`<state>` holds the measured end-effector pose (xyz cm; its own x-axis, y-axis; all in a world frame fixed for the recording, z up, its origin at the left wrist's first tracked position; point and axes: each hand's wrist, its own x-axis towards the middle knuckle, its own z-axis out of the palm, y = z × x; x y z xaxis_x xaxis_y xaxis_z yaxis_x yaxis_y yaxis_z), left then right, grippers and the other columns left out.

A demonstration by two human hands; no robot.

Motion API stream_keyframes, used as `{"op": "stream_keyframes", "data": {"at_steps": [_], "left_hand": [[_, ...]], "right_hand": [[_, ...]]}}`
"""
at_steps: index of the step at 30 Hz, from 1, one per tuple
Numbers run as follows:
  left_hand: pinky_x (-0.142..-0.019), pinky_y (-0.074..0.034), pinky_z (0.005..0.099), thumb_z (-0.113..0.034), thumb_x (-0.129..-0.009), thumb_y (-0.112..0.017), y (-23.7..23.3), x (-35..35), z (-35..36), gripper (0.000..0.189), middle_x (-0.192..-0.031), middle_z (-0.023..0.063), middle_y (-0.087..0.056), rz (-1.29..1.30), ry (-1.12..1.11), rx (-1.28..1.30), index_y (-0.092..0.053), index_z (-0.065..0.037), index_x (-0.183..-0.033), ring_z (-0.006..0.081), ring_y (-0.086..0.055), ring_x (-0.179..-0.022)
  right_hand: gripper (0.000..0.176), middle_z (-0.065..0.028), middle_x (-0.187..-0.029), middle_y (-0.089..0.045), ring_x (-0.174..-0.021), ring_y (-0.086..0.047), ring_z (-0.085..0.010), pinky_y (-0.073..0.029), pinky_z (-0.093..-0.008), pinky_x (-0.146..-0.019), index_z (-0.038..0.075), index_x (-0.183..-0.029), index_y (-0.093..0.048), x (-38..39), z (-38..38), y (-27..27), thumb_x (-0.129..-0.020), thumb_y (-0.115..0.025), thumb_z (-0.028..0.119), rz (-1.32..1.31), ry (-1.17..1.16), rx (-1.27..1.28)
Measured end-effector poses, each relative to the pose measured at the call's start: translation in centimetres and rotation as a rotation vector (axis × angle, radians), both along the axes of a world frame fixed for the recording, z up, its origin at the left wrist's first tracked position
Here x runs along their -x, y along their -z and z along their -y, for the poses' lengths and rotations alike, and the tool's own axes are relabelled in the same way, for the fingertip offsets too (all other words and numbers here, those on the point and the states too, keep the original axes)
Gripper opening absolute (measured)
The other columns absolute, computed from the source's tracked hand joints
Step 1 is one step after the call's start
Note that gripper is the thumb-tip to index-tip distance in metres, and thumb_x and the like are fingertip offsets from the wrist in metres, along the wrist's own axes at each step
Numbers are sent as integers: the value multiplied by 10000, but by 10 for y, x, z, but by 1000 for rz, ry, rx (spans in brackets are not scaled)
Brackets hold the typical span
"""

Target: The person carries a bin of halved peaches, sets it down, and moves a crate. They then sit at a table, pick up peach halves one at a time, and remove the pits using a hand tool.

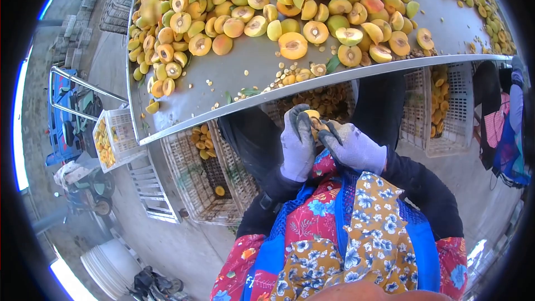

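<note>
Close below the table's front edge, over my lap, both my hands meet at an apricot (313,116) with its orange flesh showing. My left hand (298,142) wears a pale lilac glove with dark fingers and grips the fruit from the left. On the other side my right hand (355,146), gloved alike, has its fingers pinched at the fruit. The fingers cover much of the apricot. Heaped on the metal table (214,92) in front are many halved and whole apricots (293,45), with loose pits (273,83) along the near edge.
Plastic crates (186,175) with some apricots stand below the table at the left, and another crate (454,106) at the right. A white crate (114,136) sits by the table's left end. At the far right, another person (504,128) is close to the table.
</note>
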<state>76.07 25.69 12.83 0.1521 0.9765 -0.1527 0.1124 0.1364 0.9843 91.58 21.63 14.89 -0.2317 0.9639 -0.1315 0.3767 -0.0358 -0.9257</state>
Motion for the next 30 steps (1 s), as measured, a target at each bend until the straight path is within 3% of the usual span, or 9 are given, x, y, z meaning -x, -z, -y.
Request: {"op": "stream_keyframes", "data": {"at_steps": [4, 7, 11, 15, 18, 22, 26, 29, 30], "left_hand": [[-773, -520, 331, -180, -1046, -462, -19, 0, -7, 243, -956, 154, -677, -99, 66, 1, -571, -3, -1171, 211, -669, -870], [-766, -524, 334, -179, -1046, -458, -20, 0, -7, 243, -959, 159, -681, -161, 64, -39, -573, -5, -1170, 217, -677, -867], [-763, -534, 337, -186, -1049, -447, -23, -4, -4, 257, -974, 168, -684, -215, 43, -128, -564, -3, -1185, 226, -686, -875], [-786, -541, 333, -210, -1053, -440, -12, -5, -2, 287, -987, 168, -685, -184, 54, -194, -545, 6, -1210, 227, -688, -881], [-814, -539, 327, -235, -1055, -440, 0, -1, -4, 312, -998, 156, -688, -81, 116, -227, -534, 9, -1226, 216, -683, -898], [-850, -528, 318, -267, -1056, -447, 2, 1, -10, 339, -1028, 140, -683, 223, 227, -59, -520, 4, -1245, 201, -670, -945], [-893, -518, 323, -316, -1055, -461, 19, 9, -16, 383, -1107, 141, -656, 164, 335, 2, -488, -3, -1276, 206, -649, -1008], [-918, -516, 339, -365, -1051, -465, 12, 2, -13, 418, -1151, 147, -632, 542, 358, 146, -469, -19, -1286, 220, -638, -1040], [-918, -521, 349, -377, -1049, -463, 14, 3, -14, 424, -1149, 150, -629, 539, 373, 165, -469, -23, -1282, 226, -640, -1035]], "right_hand": [[305, -269, -984, -620, -641, -641, -301, -504, -385, -514, -19, -1185, -599, -12, 9, 9, -946, -533, 157, 527, -247, -342], [312, -264, -959, -615, -639, -639, -292, -498, -381, -508, -20, -1190, -599, -10, 9, 6, -943, -533, 160, 498, -224, -326], [280, -118, -702, -573, -505, -558, -220, -428, -348, -444, -8, -1017, -550, 1, 3, -10, -1001, -532, 271, -109, -5, 95], [374, 48, -573, -447, -409, -379, -66, -310, -230, -370, 44, -912, -534, -4, -4, -36, -1027, -522, 400, -925, 180, 895], [369, 48, -554, -411, -377, -347, -51, -278, -195, -350, 81, -908, -537, -10, -3, -22, -1026, -509, 429, -1301, 188, 1163], [382, 60, -556, -380, -385, -311, -34, -280, -180, -373, 90, -959, -559, -11, 2, 3, -1021, -495, 462, -1912, -170, 1361], [414, 61, -535, -384, -362, -313, -34, -285, -188, -369, 85, -991, -579, -14, 3, 3, -1025, -467, 482, -1765, -37, 1321], [443, 58, -534, -397, -359, -340, -41, -295, -197, -359, 77, -989, -574, -9, 9, 10, -1028, -441, 497, -1908, -78, 1336], [456, 54, -532, -405, -354, -354, -47, -304, -200, -350, 68, -986, -569, -8, 11, 11, -1032, -426, 499, -1950, -60, 1338]]}}
